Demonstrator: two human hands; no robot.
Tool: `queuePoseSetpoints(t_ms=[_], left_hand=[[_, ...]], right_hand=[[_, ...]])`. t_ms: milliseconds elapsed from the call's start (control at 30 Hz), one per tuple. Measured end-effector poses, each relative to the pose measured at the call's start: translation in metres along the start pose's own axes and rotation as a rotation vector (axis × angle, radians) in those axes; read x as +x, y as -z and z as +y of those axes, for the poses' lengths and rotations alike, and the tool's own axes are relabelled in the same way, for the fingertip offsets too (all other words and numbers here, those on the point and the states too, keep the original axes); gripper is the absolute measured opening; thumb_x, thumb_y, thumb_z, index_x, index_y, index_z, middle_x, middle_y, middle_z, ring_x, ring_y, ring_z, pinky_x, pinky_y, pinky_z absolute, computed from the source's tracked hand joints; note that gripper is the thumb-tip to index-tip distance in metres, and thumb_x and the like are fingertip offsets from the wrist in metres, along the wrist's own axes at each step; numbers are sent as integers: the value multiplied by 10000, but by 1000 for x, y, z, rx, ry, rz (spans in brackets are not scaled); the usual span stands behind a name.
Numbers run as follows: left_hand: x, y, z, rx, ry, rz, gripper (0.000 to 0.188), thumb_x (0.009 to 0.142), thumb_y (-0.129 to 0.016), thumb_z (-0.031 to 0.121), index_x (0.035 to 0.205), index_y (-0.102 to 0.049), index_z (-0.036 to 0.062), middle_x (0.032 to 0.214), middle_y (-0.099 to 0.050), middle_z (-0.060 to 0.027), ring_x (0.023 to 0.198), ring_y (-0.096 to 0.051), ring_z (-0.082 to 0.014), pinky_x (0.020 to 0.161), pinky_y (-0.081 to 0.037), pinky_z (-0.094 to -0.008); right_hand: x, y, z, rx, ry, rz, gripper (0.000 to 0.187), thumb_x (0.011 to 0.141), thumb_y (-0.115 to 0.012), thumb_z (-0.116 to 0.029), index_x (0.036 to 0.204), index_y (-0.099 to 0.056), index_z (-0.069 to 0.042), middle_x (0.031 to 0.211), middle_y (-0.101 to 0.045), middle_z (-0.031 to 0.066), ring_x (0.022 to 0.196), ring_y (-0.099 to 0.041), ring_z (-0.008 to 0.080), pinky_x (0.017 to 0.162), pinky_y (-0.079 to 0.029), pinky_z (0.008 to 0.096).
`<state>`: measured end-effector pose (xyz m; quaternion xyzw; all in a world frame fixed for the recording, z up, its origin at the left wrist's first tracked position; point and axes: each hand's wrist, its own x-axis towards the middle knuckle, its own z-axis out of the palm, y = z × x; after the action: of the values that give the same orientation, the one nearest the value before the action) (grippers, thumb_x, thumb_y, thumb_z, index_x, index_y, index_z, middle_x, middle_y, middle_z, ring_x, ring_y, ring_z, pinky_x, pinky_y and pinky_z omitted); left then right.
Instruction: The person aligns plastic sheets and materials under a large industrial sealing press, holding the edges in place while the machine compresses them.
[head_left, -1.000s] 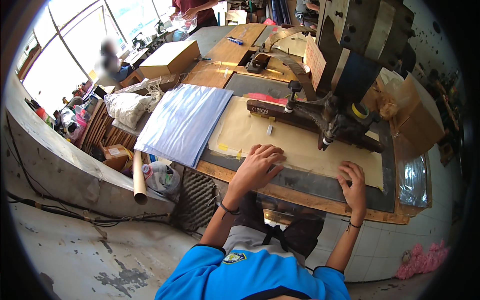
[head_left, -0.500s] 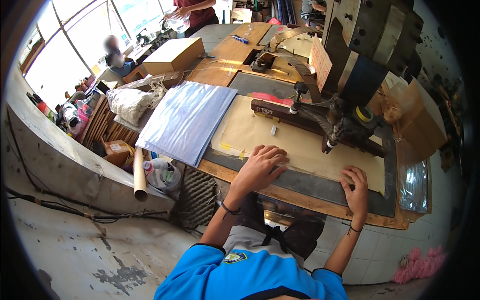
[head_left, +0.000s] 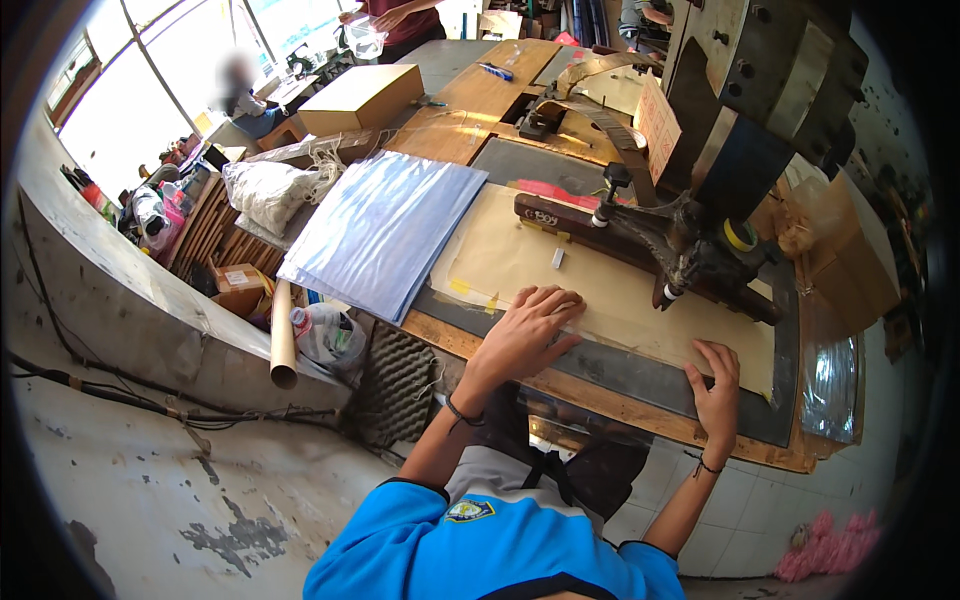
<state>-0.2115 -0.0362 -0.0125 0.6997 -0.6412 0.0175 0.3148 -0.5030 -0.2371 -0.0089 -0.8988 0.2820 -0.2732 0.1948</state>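
My left hand (head_left: 530, 328) lies palm down with loosely bent fingers at the near edge of a large tan sheet (head_left: 620, 303). Some thin clear film seems to show beside its fingers. On the right part of the same edge rests my right hand (head_left: 716, 388), fingers apart and holding nothing. The sheet is taped at its left end with yellow strips and lies on a dark grey work surface (head_left: 790, 400). Across the sheet runs the dark bar (head_left: 590, 232) of a heavy machine head (head_left: 690, 235). A small pale block (head_left: 558, 258) sits on the sheet between bar and hands.
A stack of bluish clear plastic sheets (head_left: 385, 225) overhangs the table's left side. Behind it stands a closed cardboard box (head_left: 360, 98). A roll of yellow tape (head_left: 740, 235) sits on the machine. At the far side a person in dark red (head_left: 405, 25) holds a clear bag.
The whole view has shifted slightly. Both hands stay at the near edge of the tan sheet, with hardly any movement in their fingers.
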Motion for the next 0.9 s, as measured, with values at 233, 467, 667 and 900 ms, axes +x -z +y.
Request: queuePoseSetpoints(t_ms=[233,467,667,900], left_hand=[[1,3,-2,-19,-21,-35,299,952,-724,268,1202,-715,104,1289,-671,-46,1283,-574,-256,1150,-391,-438],[3,7,0,-95,-50,-16,199,946,-739,233,1107,-719,117,1147,-695,-32,1160,-619,-264,1081,-434,-423],[1,4,-1,-100,-11,-1,297,941,-745,257,1206,-712,126,1158,-685,-57,1164,-616,-275,1075,-445,-424],[1,5,4,-26,2,-37,377,933,-754,305,1264,-717,127,1236,-663,-62,1234,-584,-273,1111,-429,-424]], right_hand=[[-2,1,3,14,-57,-43,320,941,-757,-266,1175,-738,-50,1164,-679,96,1186,-578,329,1055,-447,432],[-1,-1,1,49,56,36,230,925,-767,-216,1063,-733,-36,1113,-708,99,1154,-604,321,1022,-460,440],[-1,0,-1,166,4,35,208,898,-786,-132,1072,-723,-35,1030,-713,114,1035,-651,313,948,-502,421],[-1,0,-5,195,-7,53,280,883,-790,-76,1143,-697,-31,1013,-691,112,983,-664,283,917,-520,400]])
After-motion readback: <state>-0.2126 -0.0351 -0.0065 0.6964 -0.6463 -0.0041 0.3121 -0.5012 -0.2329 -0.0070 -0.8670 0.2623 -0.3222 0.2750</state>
